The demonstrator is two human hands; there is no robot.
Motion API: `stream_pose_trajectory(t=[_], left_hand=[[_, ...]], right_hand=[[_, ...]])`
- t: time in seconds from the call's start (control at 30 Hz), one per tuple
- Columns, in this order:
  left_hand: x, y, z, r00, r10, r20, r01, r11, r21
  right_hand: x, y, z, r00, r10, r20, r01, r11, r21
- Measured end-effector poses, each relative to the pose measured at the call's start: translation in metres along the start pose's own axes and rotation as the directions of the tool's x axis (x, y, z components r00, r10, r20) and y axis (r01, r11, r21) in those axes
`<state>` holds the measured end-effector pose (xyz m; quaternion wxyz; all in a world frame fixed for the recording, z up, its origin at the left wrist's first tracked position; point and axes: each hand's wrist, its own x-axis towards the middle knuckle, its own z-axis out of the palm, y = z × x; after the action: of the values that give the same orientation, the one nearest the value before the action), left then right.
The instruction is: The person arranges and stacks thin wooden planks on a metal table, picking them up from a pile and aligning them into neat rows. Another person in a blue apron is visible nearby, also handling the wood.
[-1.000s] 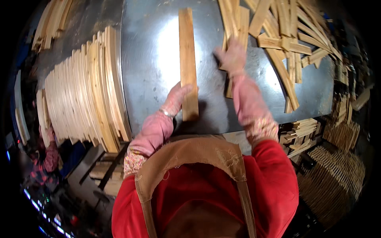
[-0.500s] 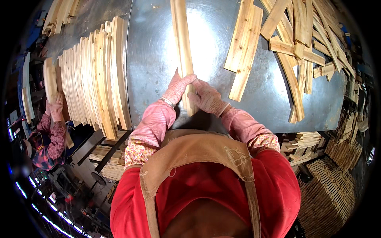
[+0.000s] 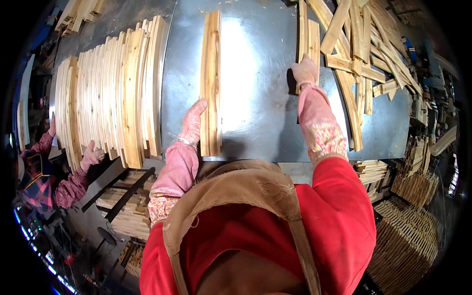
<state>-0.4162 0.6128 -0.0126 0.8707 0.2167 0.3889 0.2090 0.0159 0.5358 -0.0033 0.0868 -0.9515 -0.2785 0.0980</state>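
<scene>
At far left, a co-worker's gloved hand (image 3: pixel 91 155) rests against the near end of the stack (image 3: pixel 110 91), a row of pale wooden slats set on edge along the left margin of the metal table (image 3: pixel 255 113); the rest of that person is cut off by the dark rim. Right of the stack, two slats (image 3: pixel 211 81) lie flat and side by side on the table, running away from the wearer. The left hand (image 3: pixel 192 120), gloved in pink, lies open along their left edge near the near end, fingers extended and together, pressing sideways rather than clasping; the thumb is not distinguishable. Bare, glaring metal separates this pair from the right hand (image 3: pixel 305 73), also gloved, which is laid palm-down on the near end of another slat pair (image 3: pixel 308 37) at the table's far right; its fingers curl over the wood, but whether they close around it cannot be told. Further right a loose heap (image 3: pixel 366 59) of slats lies criss-crossed, partly cut off at the top edge. Below the table's right corner, bundled slats (image 3: pixel 408 236) are dim and hard to resolve.
</scene>
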Motion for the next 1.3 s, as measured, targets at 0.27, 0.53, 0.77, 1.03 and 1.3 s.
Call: stream_pose_trajectory(t=[0.27, 0.53, 0.77, 1.03, 1.3], left_hand=[[0.021, -0.062, -0.015, 0.967, -0.232, 0.107, 0.254, 0.846, -0.468], [-0.035, -0.002, -0.007, 0.978, -0.209, 0.021, 0.21, 0.971, -0.112], [-0.031, -0.008, -0.008, 0.986, -0.131, 0.104, 0.142, 0.984, -0.108], [-0.02, -0.038, -0.018, 0.963, 0.172, -0.207, -0.145, 0.979, 0.142], [-0.073, 0.042, -0.05, 0.961, 0.252, -0.114, -0.092, 0.679, 0.728]], right_hand=[[-0.272, -0.089, 0.043, 0.881, -0.372, 0.293, 0.057, 0.698, 0.714], [-0.116, 0.087, 0.039, 0.98, 0.064, -0.188, -0.068, 0.998, -0.013], [-0.148, 0.021, 0.037, 0.961, -0.185, 0.205, 0.009, 0.763, 0.647], [-0.302, -0.138, 0.074, 0.636, -0.497, 0.59, -0.595, 0.17, 0.785], [-0.284, -0.14, 0.1, 0.57, -0.55, 0.611, -0.398, 0.465, 0.791]])
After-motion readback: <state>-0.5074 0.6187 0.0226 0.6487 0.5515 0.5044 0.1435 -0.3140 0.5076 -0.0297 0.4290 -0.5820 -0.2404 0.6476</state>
